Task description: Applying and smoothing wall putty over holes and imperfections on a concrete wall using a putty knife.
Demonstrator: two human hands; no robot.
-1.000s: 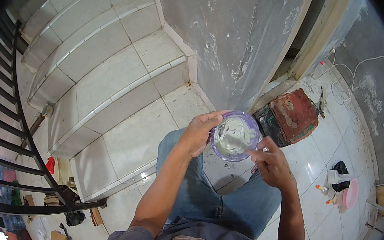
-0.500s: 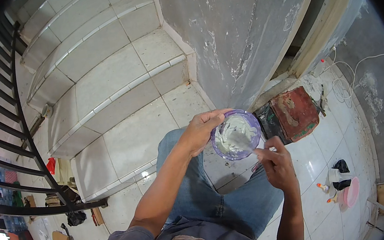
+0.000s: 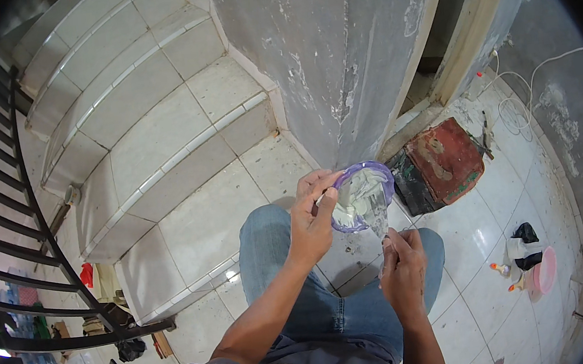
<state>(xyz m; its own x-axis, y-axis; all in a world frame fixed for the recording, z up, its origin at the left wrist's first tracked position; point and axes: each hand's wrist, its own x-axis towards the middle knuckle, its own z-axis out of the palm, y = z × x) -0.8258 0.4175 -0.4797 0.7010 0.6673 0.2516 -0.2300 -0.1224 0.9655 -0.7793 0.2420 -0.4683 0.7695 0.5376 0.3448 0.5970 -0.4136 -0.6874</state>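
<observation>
Purple bowl [image 3: 362, 196] of white paste sat gripped by its rim in the left hand [image 3: 312, 219], tilted rightward; right hand [image 3: 401, 266], just below, pinched a scraper [image 3: 380, 224] into it.

**Surfaces and materials as I see them**

I see a small purple bowl [image 3: 362, 196] that looks like thin, slightly translucent plastic, holding a thick, matt off-white paste. My left hand [image 3: 313, 219] grips its rim; my right hand [image 3: 402, 270] holds a flat blade [image 3: 378, 219] smeared with the same paste, its material hidden. The floor tiles [image 3: 203, 223] are glazed ceramic, glossy with a glare spot. The grey wall [image 3: 342, 56] is rough, patchy plaster. My jeans [image 3: 278, 254] are matt blue denim. The railing [image 3: 5, 233] is dark painted metal.
</observation>
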